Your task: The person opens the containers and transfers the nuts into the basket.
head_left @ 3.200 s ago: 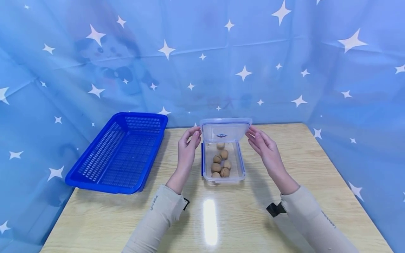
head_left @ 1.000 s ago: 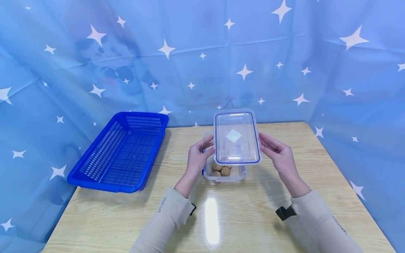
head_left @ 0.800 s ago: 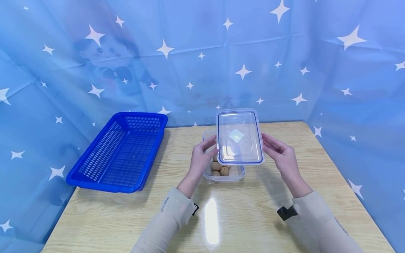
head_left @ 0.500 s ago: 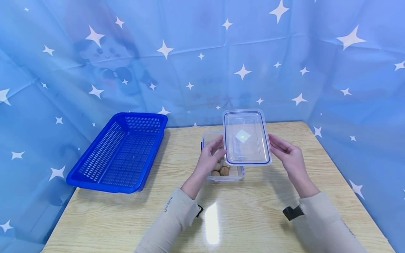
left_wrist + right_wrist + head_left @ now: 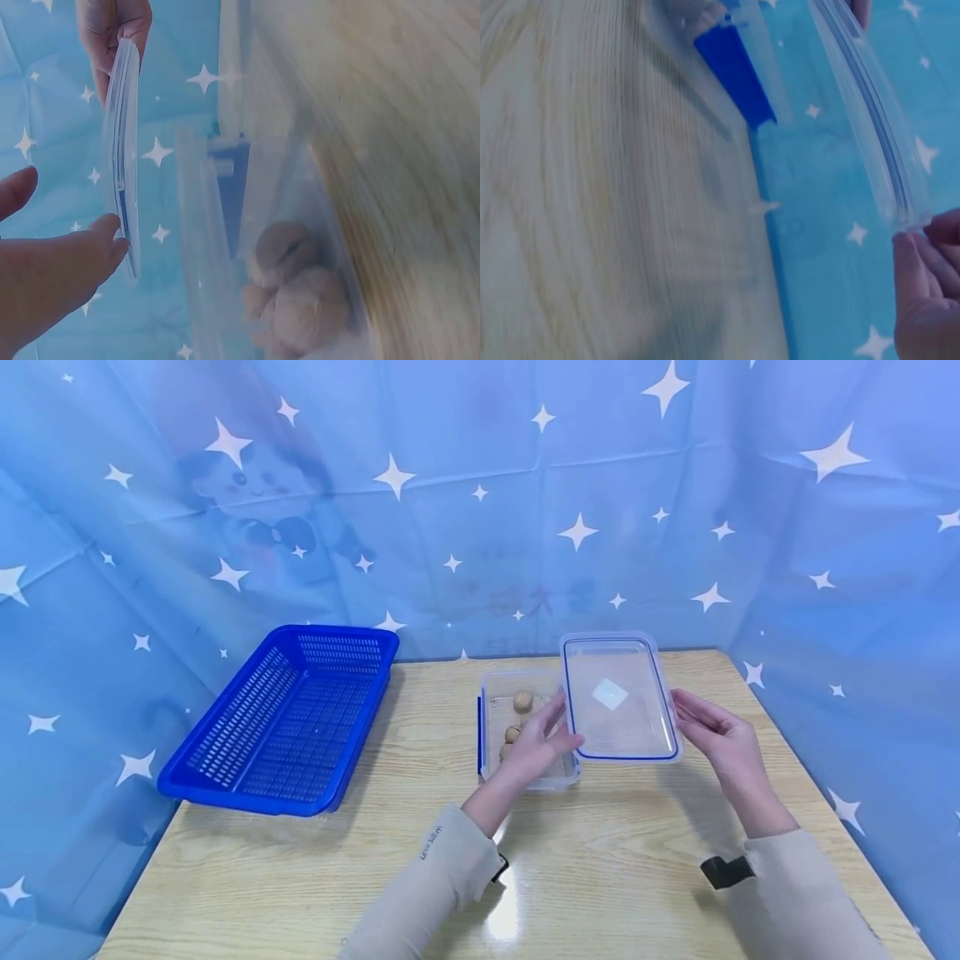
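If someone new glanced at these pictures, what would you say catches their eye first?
Most likely the clear lid with its blue seal, held above the wooden table between the left hand and the right hand. Just left of it stands the open clear box with walnuts inside. The big blue basket at the table's far left also stands out.

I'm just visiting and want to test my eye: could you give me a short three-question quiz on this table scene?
1. True or false: the clear lid sits sealed on the clear box.
2. Which holds the lid: A) left hand only, B) right hand only, C) both?
3. What lies inside the box?

Key: 1 false, it is held in the air to the box's right. 2 C, one at each long edge. 3 walnuts; the blue basket holds nothing visible.
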Available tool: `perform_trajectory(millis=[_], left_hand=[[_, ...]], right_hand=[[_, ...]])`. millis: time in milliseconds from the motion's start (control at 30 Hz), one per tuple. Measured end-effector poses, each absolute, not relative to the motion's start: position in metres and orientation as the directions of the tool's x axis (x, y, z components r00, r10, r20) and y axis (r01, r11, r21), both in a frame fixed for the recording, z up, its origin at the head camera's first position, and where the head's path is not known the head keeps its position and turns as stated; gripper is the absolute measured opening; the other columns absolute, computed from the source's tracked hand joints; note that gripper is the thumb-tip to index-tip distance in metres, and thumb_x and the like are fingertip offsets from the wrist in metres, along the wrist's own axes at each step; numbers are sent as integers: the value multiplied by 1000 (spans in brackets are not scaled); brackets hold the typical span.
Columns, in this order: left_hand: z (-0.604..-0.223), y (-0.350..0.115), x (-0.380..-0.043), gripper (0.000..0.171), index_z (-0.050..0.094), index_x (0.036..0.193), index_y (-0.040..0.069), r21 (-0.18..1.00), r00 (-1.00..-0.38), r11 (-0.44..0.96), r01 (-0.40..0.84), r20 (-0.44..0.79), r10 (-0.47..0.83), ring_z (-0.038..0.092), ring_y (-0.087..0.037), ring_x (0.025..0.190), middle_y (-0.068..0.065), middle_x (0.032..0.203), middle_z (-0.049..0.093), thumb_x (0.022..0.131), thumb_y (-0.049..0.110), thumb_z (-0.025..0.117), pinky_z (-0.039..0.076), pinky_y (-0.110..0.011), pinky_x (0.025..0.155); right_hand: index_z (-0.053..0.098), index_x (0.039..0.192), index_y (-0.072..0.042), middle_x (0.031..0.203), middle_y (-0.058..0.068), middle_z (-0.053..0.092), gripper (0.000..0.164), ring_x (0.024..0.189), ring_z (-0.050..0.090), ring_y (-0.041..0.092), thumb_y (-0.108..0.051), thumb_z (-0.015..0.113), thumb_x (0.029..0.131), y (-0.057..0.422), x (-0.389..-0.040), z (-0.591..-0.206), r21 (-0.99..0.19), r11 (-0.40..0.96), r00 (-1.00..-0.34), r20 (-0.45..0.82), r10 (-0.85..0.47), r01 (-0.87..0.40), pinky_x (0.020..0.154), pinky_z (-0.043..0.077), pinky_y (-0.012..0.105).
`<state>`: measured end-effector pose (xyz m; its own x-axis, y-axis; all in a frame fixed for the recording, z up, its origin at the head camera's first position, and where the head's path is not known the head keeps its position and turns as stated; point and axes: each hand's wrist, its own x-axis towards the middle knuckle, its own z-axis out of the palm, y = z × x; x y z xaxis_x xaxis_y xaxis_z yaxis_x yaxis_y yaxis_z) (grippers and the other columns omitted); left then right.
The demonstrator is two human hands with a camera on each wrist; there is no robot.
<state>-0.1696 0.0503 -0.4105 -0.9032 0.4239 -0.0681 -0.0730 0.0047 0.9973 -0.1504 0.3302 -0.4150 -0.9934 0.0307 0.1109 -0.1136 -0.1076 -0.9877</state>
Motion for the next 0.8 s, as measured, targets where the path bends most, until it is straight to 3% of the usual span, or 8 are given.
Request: perform_trajectory(millis=[167, 400, 533, 800], left_hand=[[-416, 67, -164, 76, 18, 160, 9, 997, -877, 19, -70, -71, 475, 37, -34, 147, -9, 167, 21, 98, 10, 61, 37, -37, 119], [-424, 92, -152, 82, 19, 160, 18, 994, -877, 68, -81, -104, 470, 48, -26, 140, -2, 166, 23, 94, 6, 66, 50, -23, 106], [-430, 105, -144, 84, 20, 160, 19, 994, -882, 77, -75, -102, 460, 50, -25, 139, 0, 167, 21, 93, 6, 67, 52, -20, 101], [-444, 125, -134, 83, 20, 160, 18, 990, -889, 100, -101, -135, 437, 46, -24, 142, 4, 169, 12, 93, 6, 67, 51, -17, 100]], right_hand=[[54, 142, -7, 115, -19, 72, 48, 103, 68, -7, 1, 62, 95, 353, -146, -418, -993, -103, -998, 57, 23, -59, 85, 54, 9], [60, 138, -11, 115, -15, 73, 44, 103, 69, -4, 4, 58, 97, 379, -140, -425, -990, -131, -998, 57, -13, -55, 86, 54, 10], [64, 134, -12, 114, -13, 74, 42, 102, 69, -3, 6, 57, 96, 389, -138, -430, -987, -149, -998, 64, -17, -60, 85, 55, 11], [60, 138, -14, 112, -21, 72, 42, 101, 67, -9, -4, 60, 98, 405, -131, -441, -996, -70, -999, -49, -13, 50, 82, 54, 8]])
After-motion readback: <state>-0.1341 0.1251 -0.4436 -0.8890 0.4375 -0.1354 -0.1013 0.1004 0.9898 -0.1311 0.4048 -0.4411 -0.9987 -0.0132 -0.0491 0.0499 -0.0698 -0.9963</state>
